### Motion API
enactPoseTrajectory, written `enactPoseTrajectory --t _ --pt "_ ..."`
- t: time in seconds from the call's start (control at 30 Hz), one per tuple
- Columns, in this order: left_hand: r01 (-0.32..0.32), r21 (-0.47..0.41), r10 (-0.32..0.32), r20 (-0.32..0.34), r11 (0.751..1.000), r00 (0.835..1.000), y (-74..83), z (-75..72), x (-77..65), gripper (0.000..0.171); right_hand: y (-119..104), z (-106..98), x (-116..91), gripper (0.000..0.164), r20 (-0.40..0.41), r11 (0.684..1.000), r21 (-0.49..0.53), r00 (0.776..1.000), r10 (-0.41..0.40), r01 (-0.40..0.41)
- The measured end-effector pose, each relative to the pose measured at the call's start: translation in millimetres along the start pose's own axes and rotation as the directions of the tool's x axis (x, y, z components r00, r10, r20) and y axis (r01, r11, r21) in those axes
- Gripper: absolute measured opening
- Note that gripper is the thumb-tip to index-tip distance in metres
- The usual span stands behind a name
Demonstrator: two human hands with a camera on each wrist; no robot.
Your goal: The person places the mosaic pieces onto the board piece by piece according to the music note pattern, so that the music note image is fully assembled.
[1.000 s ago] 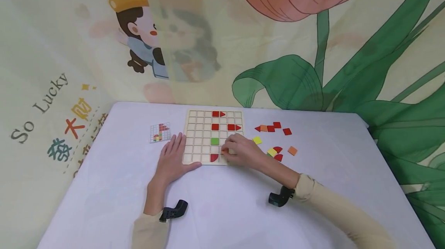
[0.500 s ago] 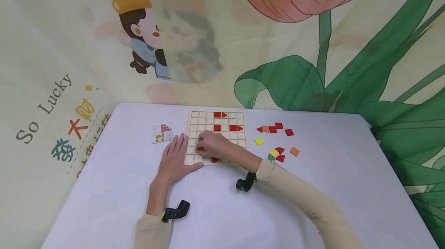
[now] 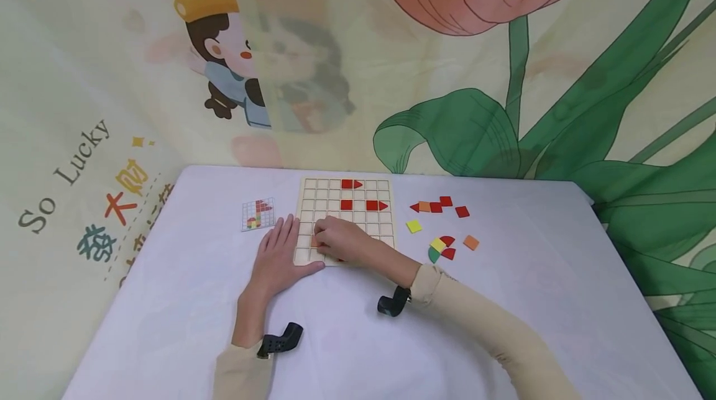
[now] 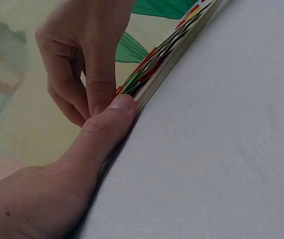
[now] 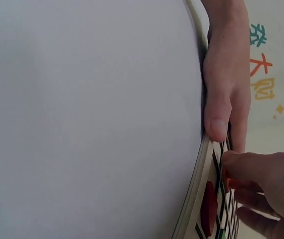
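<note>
The wooden grid board [image 3: 309, 194] lies on the table with red squares and red triangles in its upper rows. My right hand [image 3: 341, 240] is over the lower left of the board, its thumb and fingers pinching an orange square tile [image 3: 316, 241] low at one cell. A red quarter-circle tile [image 5: 209, 208] sits on the board beside that hand in the right wrist view. My left hand [image 3: 278, 257] rests with spread, straight fingers at the board's left edge, and its thumb [image 4: 117, 107] touches the front edge. My right hand hides several cells.
A small printed pattern card [image 3: 258, 214] lies left of the board. To the right are loose tiles: a red and orange group [image 3: 436, 207], a yellow square [image 3: 414, 226], an orange square [image 3: 471, 242] and a yellow, green and red cluster [image 3: 438, 244].
My right hand has moved left across the board with the orange tile, then settled slightly lower at the left cells. The left hand has stayed in place.
</note>
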State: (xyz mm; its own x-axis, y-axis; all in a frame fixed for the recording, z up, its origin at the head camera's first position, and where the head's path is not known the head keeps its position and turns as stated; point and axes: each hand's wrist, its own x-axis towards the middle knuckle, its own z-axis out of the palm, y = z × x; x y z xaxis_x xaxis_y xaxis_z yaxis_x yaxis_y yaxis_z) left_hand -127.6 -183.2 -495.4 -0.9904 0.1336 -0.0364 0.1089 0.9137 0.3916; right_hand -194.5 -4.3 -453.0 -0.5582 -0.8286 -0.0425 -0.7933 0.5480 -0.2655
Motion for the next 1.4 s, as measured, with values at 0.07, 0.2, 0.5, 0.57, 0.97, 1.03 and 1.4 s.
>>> enactPoseTrajectory --t 0.07,0.2,0.5,0.57,0.97,1.03,1.4 --pt "0.005 0.001 -0.005 0.004 1.0 1.0 0.2 0.1 -0.3 0.11 -3.4 0.0 -5.2 0.017 -0.003 0.998 -0.067 1.0 -0.009 0.008" --pt "0.007 0.01 -0.007 -0.002 1.0 1.0 0.3 1.7 -0.7 0.111 -6.7 1.1 -21.9 0.029 -0.039 0.986 -0.162 0.998 -0.053 0.047" --pt "0.015 -0.004 -0.015 -0.011 1.0 1.0 4.4 4.2 -1.5 0.109 3.8 3.9 -108.0 0.056 -0.025 0.999 -0.051 1.0 -0.016 0.015" --pt "0.023 -0.002 -0.023 -0.011 1.0 1.0 4.6 3.1 -1.8 0.109 9.4 4.9 -129.5 0.056 -0.037 0.999 -0.043 0.999 -0.013 0.011" --pt "0.024 -0.004 -0.025 -0.009 1.0 1.0 -0.3 2.9 -2.4 0.11 27.7 9.0 -203.9 0.052 -0.144 0.99 0.041 0.98 0.136 -0.131" --pt "0.029 -0.005 -0.029 -0.009 1.0 1.0 -1.1 2.5 -2.6 0.11 28.6 8.2 -207.5 0.051 -0.139 0.986 0.054 0.977 0.165 -0.159" --pt "0.007 -0.02 -0.007 -0.014 1.0 1.0 2.8 0.6 -1.2 0.109 32.3 1.1 -215.6 0.051 -0.153 0.958 0.095 0.947 0.281 -0.269"
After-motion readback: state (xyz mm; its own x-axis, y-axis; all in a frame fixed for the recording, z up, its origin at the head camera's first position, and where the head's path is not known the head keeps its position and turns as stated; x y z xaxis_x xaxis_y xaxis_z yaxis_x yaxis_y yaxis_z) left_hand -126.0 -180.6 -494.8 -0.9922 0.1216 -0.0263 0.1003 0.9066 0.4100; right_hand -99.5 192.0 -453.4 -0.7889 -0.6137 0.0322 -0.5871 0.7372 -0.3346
